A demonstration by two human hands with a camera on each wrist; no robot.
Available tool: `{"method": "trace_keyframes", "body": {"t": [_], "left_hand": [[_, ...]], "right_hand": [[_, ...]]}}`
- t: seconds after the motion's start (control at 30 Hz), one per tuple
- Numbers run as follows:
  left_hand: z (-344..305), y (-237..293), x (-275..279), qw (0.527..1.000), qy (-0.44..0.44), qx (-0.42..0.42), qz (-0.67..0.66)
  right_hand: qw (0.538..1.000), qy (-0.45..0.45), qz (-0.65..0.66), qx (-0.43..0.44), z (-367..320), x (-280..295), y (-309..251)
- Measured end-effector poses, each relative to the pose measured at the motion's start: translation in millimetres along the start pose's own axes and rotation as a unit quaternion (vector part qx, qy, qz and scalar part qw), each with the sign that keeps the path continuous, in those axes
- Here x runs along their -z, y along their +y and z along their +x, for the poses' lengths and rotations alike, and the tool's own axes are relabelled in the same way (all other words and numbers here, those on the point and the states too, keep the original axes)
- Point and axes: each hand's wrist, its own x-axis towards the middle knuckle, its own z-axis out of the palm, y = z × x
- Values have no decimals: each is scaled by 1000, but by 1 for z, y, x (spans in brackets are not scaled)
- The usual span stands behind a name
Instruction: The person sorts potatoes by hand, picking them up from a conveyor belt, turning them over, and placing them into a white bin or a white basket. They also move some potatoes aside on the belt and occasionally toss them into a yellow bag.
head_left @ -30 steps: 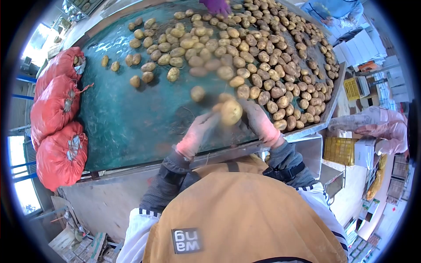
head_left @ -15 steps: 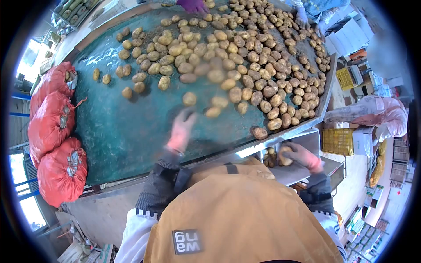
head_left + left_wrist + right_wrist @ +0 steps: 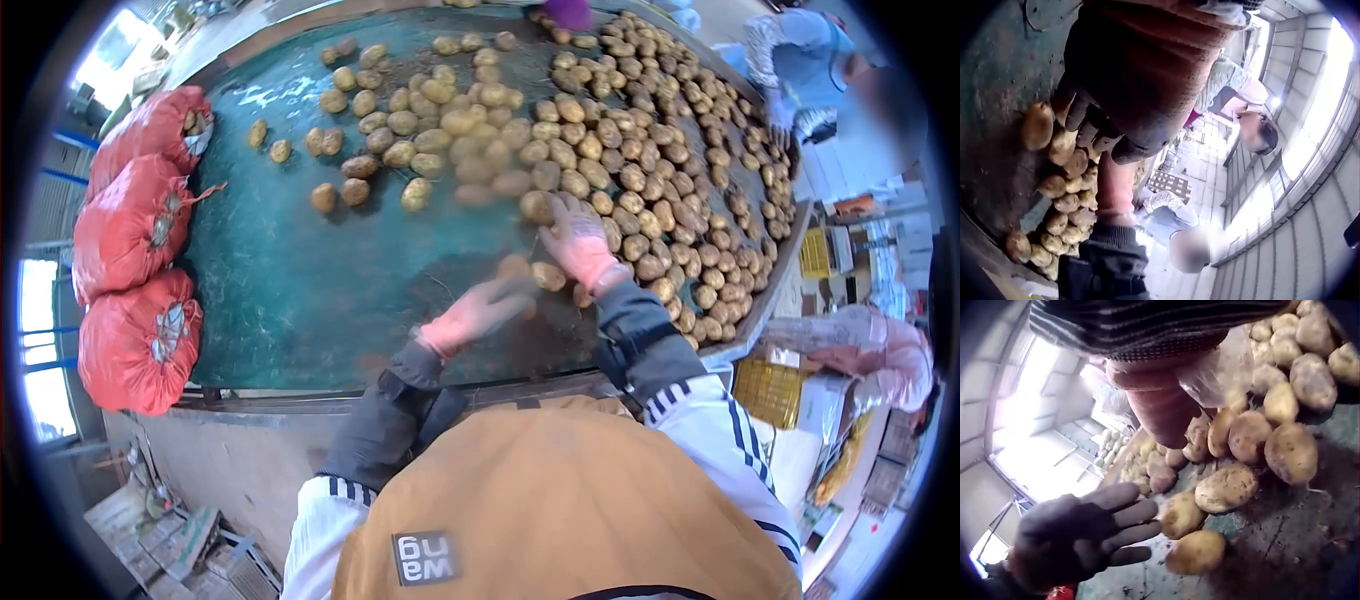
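Observation:
Both hands wear pale pink gloves with dark grey palms and fingers. In the head view my left hand (image 3: pixel 482 308) hovers over the green table (image 3: pixel 300 290), its blurred fingers reaching toward loose potatoes (image 3: pixel 547 277). The right wrist view shows this left hand (image 3: pixel 1082 540) from the palm side, fingers straight and holding nothing, beside a yellowish potato (image 3: pixel 1196 552). My right hand (image 3: pixel 580 242) reaches to the edge of the potato pile (image 3: pixel 650 180), fingers extended and fingertips right at a brown potato (image 3: pixel 536 207). Its fingers are hidden in the right wrist view.
Three red net sacks (image 3: pixel 140 340) stand along the table's left edge. Across the table are a purple glove (image 3: pixel 568 12) and another person (image 3: pixel 800 60) reaching in from the right. Yellow crates (image 3: pixel 768 392) stand beyond the table's metal rim at the right.
My right hand has come up from the chute below the table edge, where it held a potato, to the pile. My left hand has moved right. Potatoes near the hands have shifted.

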Motion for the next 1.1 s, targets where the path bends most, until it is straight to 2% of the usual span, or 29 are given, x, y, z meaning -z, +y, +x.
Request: {"method": "trace_keyframes", "body": {"t": [0.03,0.1,0.13,0.17,0.2,0.23,0.27,0.33,0.4,0.53,0.57,0.63,0.7,0.77,0.83,0.87,0.93,0.97,1.0,1.03,1.07,1.1], "left_hand": [[-4,-6,2,999,41,-7,-18],[-14,-21,5,991,120,-20,-54],[-19,-24,6,986,138,8,-91],[-22,-27,6,979,153,35,-129],[-22,-29,6,970,166,61,-168],[-19,-25,5,965,184,43,-182],[-16,-16,5,960,200,27,-196],[-11,4,6,957,212,8,-200],[-1,20,11,961,209,-4,-179],[12,16,7,971,211,-85,-80],[12,14,6,970,223,-90,-43],[11,17,4,968,236,-81,16],[6,29,4,968,238,-54,62],[0,43,1,963,257,-44,73],[-4,48,-4,958,278,-31,55],[-6,49,-6,956,290,-22,31],[-10,46,-4,950,309,-36,18],[-13,39,0,946,318,-55,26],[-15,35,2,942,326,-75,35],[-16,34,-1,940,334,-68,-20],[-18,30,-3,942,323,-76,-47],[-19,25,-4,944,312,-85,-72]], "right_hand": [[999,-8,-47,-3,13,-12,-2],[994,-92,-50,-44,29,-22,-4],[987,-135,-53,-65,38,-18,-10],[981,-173,-13,-87,43,-7,-11],[947,-199,211,-140,47,8,-17],[860,-216,422,-190,47,24,-23],[725,-221,609,-234,44,37,-27],[541,-305,724,-300,40,60,-34],[479,-321,754,-315,32,63,-35],[629,-287,682,-237,29,78,-60],[717,-304,601,-179,29,80,-58],[810,-314,481,-119,19,72,-49],[841,-303,435,-109,5,55,-43],[867,-283,404,-75,-1,67,-53],[874,-294,379,-77,1,88,-71],[869,-317,366,-103,3,95,-78],[868,-285,391,-115,-5,94,-87],[868,-231,428,-101,-19,81,-88],[853,-214,460,-120,-24,82,-92],[837,-196,491,-138,-27,85,-97],[807,-213,518,-190,-29,94,-101],[827,-191,502,-168,-33,93,-101]]}}
